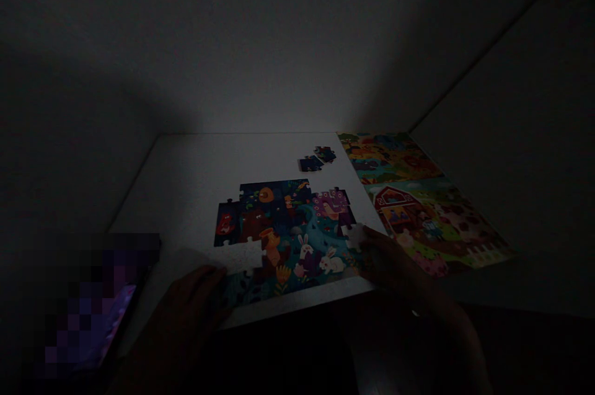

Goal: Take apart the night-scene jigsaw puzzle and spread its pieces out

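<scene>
Cardboard jigsaw (279, 227): part-built, lying between both hands
Left hand (186, 314): curled at its lower edge, grip unclear in the dark
Right hand (390, 265): touching pale piece (354, 235), pinch unclear

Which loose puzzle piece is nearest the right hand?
The pale blank piece at the right edge of the puzzle, by the right hand. The other pale piece sits by the left hand; two dark blue pieces lie farther up.
</scene>
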